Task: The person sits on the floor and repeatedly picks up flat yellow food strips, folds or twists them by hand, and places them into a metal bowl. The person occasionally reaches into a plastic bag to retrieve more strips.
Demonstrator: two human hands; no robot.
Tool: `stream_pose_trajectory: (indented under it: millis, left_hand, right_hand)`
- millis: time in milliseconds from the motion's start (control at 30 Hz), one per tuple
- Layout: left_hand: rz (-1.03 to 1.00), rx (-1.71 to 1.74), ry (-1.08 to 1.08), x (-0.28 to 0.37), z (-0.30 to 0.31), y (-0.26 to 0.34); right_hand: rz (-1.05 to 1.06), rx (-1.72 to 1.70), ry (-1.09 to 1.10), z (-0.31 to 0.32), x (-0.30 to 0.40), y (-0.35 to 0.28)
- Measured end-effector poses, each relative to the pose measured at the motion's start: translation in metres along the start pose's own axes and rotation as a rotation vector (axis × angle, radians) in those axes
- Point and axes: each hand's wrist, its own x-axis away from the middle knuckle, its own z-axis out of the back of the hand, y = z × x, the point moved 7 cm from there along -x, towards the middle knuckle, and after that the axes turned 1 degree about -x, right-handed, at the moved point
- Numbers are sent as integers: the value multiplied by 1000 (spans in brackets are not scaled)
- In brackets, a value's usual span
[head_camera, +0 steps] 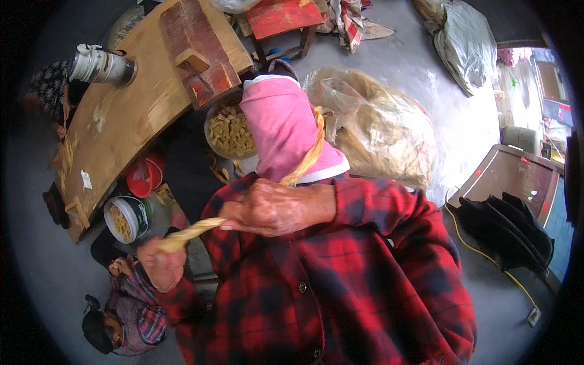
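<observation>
A long, pale yellow twisted strip (pixel 203 226) of pliable material runs between my two hands. My left hand (pixel 164 264), blurred, is closed around its lower end. My right hand (pixel 271 207) grips it farther along, in front of my red and black plaid jacket. Beyond the right hand, the strip continues over a pink cloth (pixel 283 121) with white edging that covers my raised knee. Beside the knee stands a bowl (pixel 211 140) filled with short yellowish pieces (pixel 230 130). What exactly the strip is made of, I cannot tell.
At the left, a wooden board (pixel 137 107) carries a reddish plank (pixel 196 41) and a metal canister (pixel 105 66). A red bucket (pixel 145 175) and a white tub (pixel 132 219) stand near its edge. Right of my knee lies a large plastic bag (pixel 378 123). Another person (pixel 132 319) sits lower left.
</observation>
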Motion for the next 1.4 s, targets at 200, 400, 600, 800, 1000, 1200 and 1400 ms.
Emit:
stream_pose_trajectory:
  millis: [200, 400, 600, 800, 1000, 1200, 1400]
  left_hand:
    - [-297, 147, 183, -34, -55, 15]
    - [-511, -1184, -59, -59, -121, 8]
    - [-656, -1270, -113, -53, -124, -10]
    - [-966, -1305, -39, -39, -129, 5]
    - [-546, -602, 318, -42, -84, 0]
    - [2, 573, 392, -58, -71, -64]
    - [-83, 405, 328, -55, -70, -69]
  right_hand:
    - [11, -34, 220, -10, -16, 14]
    - [-170, -222, 101, 1, 12, 37]
    - [-259, -372, 139, -5, 20, 47]
    - [-325, -403, 248, 0, 25, 51]
    - [-368, -314, 297, 5, 22, 49]
    - [-360, -96, 133, 3, 15, 37]
    - [-38, 236, 97, -1, 11, 18]
